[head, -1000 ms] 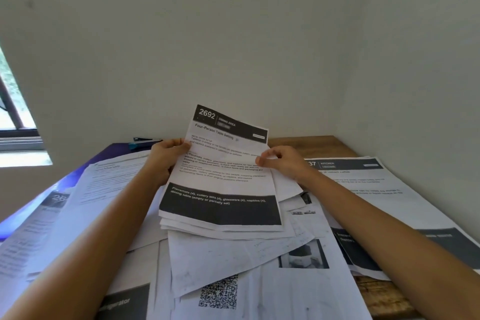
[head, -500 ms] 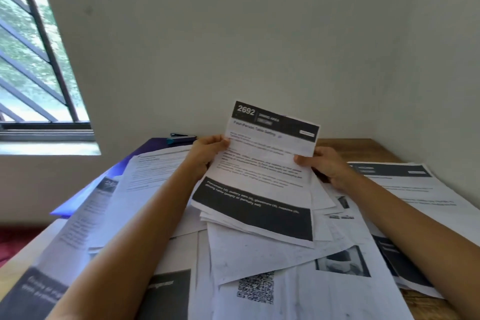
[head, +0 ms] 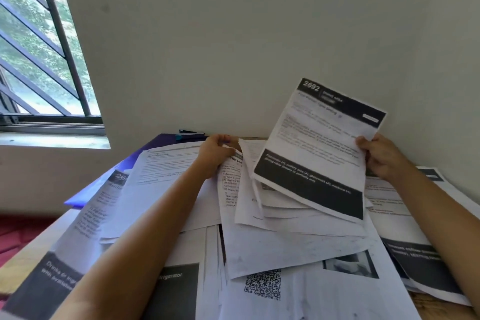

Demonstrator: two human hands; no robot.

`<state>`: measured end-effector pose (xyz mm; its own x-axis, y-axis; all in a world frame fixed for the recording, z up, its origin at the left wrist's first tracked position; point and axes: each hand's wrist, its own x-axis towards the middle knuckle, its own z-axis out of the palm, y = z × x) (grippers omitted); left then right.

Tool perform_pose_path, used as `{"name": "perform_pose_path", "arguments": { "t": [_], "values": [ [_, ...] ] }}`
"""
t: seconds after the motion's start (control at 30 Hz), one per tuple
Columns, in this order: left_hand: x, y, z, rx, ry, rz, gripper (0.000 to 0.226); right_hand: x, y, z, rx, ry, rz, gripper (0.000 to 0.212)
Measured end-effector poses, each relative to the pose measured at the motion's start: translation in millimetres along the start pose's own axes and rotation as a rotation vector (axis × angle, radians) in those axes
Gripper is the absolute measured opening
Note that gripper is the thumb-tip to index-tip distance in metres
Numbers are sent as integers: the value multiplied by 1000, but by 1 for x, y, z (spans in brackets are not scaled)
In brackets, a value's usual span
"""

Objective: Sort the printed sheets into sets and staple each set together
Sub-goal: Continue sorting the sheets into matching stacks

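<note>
Aloft, sheet (head: 319, 148) in right hand (head: 381, 158).

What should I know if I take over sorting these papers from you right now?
Right hand holds the 2692 dining sheet up by its right edge.
Left hand grips the top of the Mirror sheet on the pile.
Other printed sheets lie mixed over the table.
A dark teal tool, maybe the stapler, lies by the wall.
No stapled set shows; sorting and stapling all remain.
</note>
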<state>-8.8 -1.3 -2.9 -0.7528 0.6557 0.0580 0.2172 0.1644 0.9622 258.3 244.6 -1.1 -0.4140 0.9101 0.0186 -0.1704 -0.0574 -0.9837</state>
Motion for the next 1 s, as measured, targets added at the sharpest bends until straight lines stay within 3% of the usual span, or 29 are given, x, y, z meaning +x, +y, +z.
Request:
{"name": "perform_pose_path", "arguments": {
  "t": [0.2,0.47,0.57,0.7,0.8,0.93,1.0],
  "values": [
    [2,-4,4,162,60,114,32,7,-1,-32,157,95,56,21],
    [3,-6,5,362,91,262,32,12,4,-38,23,102,46,28],
    [-3,-3,7,464,84,326,26,6,1,-37,22,112,35,14],
    [-4,1,12,525,68,392,23,2,0,-42,-104,158,-16,10],
    [-5,1,23,618,-7,361,40,3,1,-48,-248,187,-68,26],
    [-4,-12,41,838,-85,267,79,2,0,-48,-380,184,-110,27],
    [-6,-16,49,924,-59,250,87,0,1,-44,-436,162,-124,27]
  ]
}}
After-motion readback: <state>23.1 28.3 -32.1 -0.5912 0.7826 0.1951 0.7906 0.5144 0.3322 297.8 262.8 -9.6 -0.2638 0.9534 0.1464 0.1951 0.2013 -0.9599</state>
